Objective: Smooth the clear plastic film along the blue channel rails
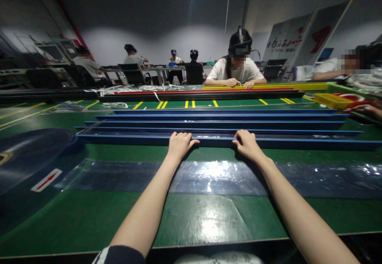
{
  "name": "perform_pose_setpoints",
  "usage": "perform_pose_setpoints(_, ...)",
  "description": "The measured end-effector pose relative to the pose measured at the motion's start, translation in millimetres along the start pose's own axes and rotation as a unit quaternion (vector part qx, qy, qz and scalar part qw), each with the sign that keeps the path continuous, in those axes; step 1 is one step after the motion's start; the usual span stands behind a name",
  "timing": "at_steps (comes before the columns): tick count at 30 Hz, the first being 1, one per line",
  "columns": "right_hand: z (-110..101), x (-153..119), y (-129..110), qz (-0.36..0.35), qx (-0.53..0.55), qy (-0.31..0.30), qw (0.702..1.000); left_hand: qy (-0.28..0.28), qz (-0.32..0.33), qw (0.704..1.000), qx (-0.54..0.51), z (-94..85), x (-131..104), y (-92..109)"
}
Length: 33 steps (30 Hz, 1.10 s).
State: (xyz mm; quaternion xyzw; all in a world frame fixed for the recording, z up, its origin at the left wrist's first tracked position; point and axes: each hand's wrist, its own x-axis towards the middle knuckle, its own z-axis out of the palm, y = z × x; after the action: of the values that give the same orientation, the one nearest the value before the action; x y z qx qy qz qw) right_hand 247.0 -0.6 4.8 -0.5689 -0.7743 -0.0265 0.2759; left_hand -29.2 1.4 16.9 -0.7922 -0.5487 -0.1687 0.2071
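Observation:
Both my hands are at the nearest long blue channel [286, 143], which lies crosswise on the green table. My left hand [179, 143] is closed over its near wall, fingers inside and thumb stretched along the front. A short way to the right, my right hand [247, 143] grips the same wall, its thumb also in front. The fingertips of both hands are hidden in the channel. A flat strip of clear plastic film [125, 174] lies under my forearms, between the channel and me.
More blue channels [268, 124] lie parallel just behind. A large roll of clear film [32, 146] rests at the left, near a red-arrow label [47, 180]. Across the table a person [235, 69] handles a yellow strip [286, 86]. Another person's hand [368, 110] is by a yellow tray [334, 100].

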Motion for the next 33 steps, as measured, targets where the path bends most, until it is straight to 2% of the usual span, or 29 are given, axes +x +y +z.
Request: perform_pose_setpoints(33, 0.9, 0.3, 2.1, -0.004, -0.004, -0.002, 1.000, -0.021, -0.003, 1.000, -0.001, -3.0, 1.8, 0.7)
